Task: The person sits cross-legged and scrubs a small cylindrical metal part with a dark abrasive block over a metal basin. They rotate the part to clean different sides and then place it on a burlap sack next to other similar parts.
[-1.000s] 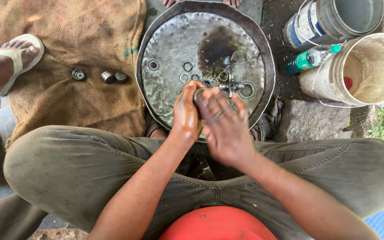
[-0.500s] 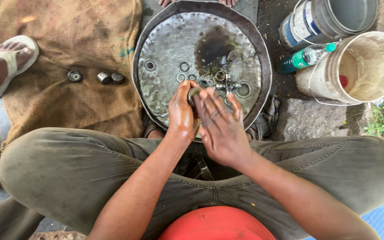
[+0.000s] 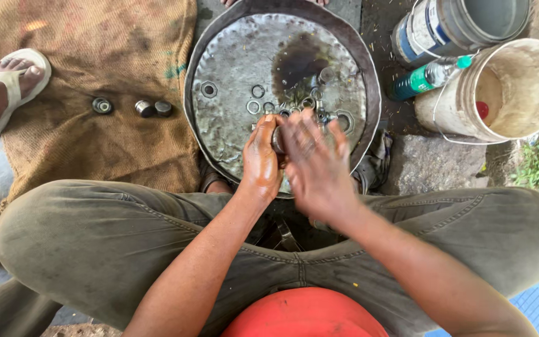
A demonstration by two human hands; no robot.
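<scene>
Gripping a small dark metal part (image 3: 277,138), the left hand (image 3: 261,163) is curled around it at the near edge of the round metal tray (image 3: 219,143). The right hand (image 3: 317,167) lies flat and open-fingered, pressed against that part from the other side; it is blurred, so its exact contact cannot be told. Just beyond both hands, loose rings and bearing pieces (image 3: 310,103) lie in the tray beside a dark oil patch (image 3: 297,62). Well to the left of the left hand, three small cylindrical parts (image 3: 133,107) rest on burlap sacking (image 3: 82,75), near another person's sandalled foot (image 3: 7,87). Beyond the right hand stand a green bottle (image 3: 427,77) and two buckets (image 3: 509,90).
</scene>
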